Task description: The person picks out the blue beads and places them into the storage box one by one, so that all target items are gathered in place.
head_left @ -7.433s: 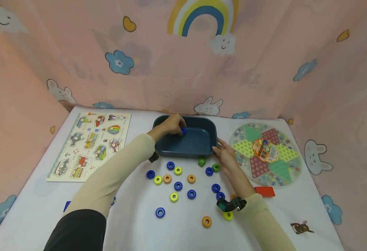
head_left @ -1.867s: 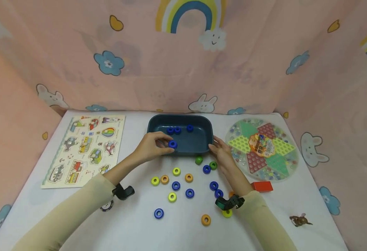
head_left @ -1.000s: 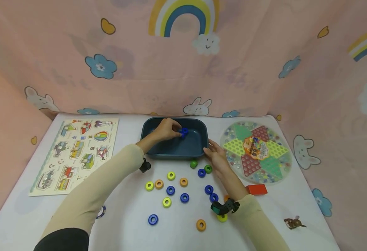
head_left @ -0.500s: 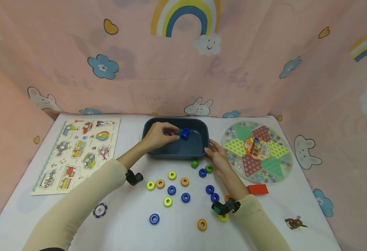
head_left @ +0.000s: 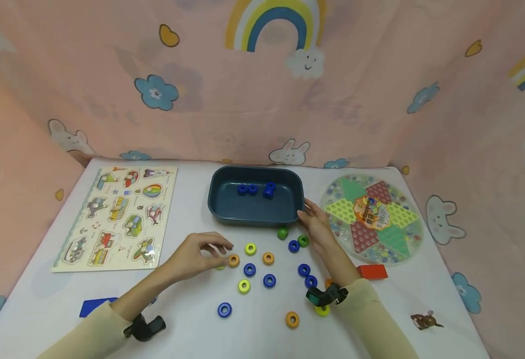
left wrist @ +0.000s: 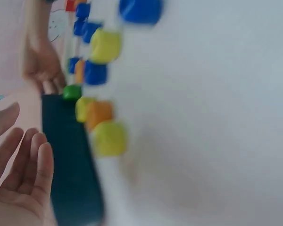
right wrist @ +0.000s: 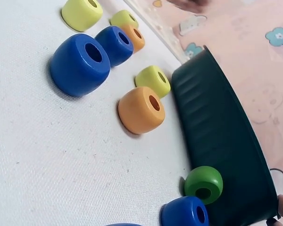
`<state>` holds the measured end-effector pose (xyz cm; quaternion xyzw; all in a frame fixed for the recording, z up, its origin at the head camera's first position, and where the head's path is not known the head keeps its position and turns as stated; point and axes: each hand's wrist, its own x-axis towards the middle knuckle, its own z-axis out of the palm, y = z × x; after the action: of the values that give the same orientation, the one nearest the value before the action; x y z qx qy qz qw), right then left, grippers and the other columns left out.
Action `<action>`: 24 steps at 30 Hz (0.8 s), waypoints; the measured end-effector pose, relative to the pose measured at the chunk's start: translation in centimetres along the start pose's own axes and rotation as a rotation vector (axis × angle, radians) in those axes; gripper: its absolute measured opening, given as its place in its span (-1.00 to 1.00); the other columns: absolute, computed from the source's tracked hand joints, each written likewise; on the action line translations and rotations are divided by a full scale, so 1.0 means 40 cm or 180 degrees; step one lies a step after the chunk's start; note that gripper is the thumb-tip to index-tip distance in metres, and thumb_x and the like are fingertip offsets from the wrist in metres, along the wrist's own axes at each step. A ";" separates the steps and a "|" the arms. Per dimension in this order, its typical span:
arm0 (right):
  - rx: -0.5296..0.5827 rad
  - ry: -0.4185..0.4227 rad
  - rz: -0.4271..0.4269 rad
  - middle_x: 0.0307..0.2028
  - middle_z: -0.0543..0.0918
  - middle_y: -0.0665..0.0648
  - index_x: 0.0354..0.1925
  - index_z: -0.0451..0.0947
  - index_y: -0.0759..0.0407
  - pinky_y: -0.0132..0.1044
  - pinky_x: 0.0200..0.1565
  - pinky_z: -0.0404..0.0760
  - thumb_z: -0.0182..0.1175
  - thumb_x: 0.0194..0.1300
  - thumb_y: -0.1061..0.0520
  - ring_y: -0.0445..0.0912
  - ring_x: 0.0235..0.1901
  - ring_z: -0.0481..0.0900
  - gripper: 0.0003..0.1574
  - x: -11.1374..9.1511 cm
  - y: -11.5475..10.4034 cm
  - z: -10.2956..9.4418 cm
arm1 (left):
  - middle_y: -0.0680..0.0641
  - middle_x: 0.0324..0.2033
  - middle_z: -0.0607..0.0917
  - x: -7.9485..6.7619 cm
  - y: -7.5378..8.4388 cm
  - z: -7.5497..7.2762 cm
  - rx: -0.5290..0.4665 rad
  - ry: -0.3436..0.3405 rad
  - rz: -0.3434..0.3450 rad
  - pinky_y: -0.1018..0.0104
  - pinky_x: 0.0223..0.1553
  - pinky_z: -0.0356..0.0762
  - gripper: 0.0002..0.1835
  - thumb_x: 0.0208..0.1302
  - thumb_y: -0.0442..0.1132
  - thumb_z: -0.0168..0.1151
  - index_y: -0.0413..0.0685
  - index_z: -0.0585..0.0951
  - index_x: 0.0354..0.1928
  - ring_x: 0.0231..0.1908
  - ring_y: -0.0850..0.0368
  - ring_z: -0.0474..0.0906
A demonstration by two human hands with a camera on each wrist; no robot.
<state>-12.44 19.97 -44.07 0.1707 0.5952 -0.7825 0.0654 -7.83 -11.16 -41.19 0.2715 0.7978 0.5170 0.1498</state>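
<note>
My left hand (head_left: 195, 257) hovers over the table's middle, fingers loosely bent and holding nothing. Nearest to its fingertips is an orange bead (head_left: 233, 260), with a yellow bead (left wrist: 109, 138) partly hidden behind the hand in the head view. The dark blue-green tray (head_left: 255, 218) stands at the back; several blue beads (head_left: 269, 190) lie inside. With thumb and fingers, my right hand (head_left: 318, 230) grips the tray's near right corner. Close to that corner are a green bead (right wrist: 203, 184) and a blue bead (head_left: 293, 246).
More blue, yellow and orange beads, such as a blue one (head_left: 224, 309), lie scattered on the white tablecloth. A picture puzzle board (head_left: 116, 219) lies left. On the right are a round star-patterned game board (head_left: 375, 217), a red block (head_left: 372, 271) and a small brown animal figure (head_left: 426, 320).
The left hand has let go of a blue bead in the tray and moved back toward the near left, over the loose beads. Blue beads in the tray have increased. The right hand stays at the corner.
</note>
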 end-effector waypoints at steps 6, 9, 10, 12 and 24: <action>0.0015 -0.0018 -0.0006 0.31 0.15 0.35 0.36 0.05 0.31 -0.15 0.22 0.24 -0.04 0.33 0.40 0.10 0.26 0.21 -0.33 -0.002 0.001 -0.003 | 0.00 -0.28 0.66 -0.101 -0.041 0.067 -0.0115 -0.0313 -0.0137 0.27 -0.27 0.54 -0.63 -0.08 -0.15 0.48 -0.07 0.67 -0.17 -0.31 0.05 0.54; 0.0027 0.0017 -0.0008 0.31 0.17 0.33 0.36 0.06 0.30 -0.16 0.22 0.25 -0.04 0.33 0.39 0.09 0.25 0.22 -0.34 -0.002 0.001 -0.004 | 0.04 -0.26 0.66 -0.131 -0.057 0.096 -0.0130 -0.0471 0.0078 0.30 -0.26 0.52 -0.62 -0.11 -0.22 0.49 -0.06 0.67 -0.15 -0.31 0.10 0.54; 0.0021 0.0024 -0.0013 0.30 0.17 0.33 0.36 0.07 0.30 -0.16 0.22 0.25 -0.04 0.33 0.39 0.09 0.25 0.23 -0.34 -0.001 0.001 -0.004 | 0.05 -0.25 0.66 -0.139 -0.063 0.103 -0.0133 -0.0495 0.0142 0.31 -0.26 0.52 -0.61 -0.12 -0.24 0.49 -0.05 0.67 -0.15 -0.30 0.12 0.53; -0.0005 0.0019 -0.0017 0.30 0.17 0.33 0.36 0.07 0.30 -0.16 0.22 0.26 -0.03 0.33 0.39 0.09 0.24 0.23 -0.34 -0.001 0.001 -0.004 | 0.07 -0.24 0.66 -0.151 -0.072 0.115 -0.0112 -0.0494 0.0257 0.33 -0.23 0.51 -0.60 -0.13 -0.27 0.49 -0.05 0.67 -0.15 -0.28 0.16 0.53; 0.0000 -0.0010 -0.0027 0.30 0.17 0.34 0.36 0.06 0.32 -0.16 0.22 0.26 -0.03 0.34 0.39 0.09 0.25 0.22 -0.34 -0.001 0.001 -0.006 | 0.16 -0.28 0.65 -0.155 -0.076 0.121 0.0007 -0.0388 0.0270 0.35 -0.26 0.54 -0.63 -0.18 -0.36 0.49 -0.05 0.69 -0.20 -0.30 0.22 0.55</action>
<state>-12.35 20.18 -44.16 0.1669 0.5958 -0.7830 0.0630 -1.13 -12.16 -46.24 0.3363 0.7755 0.5046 0.1757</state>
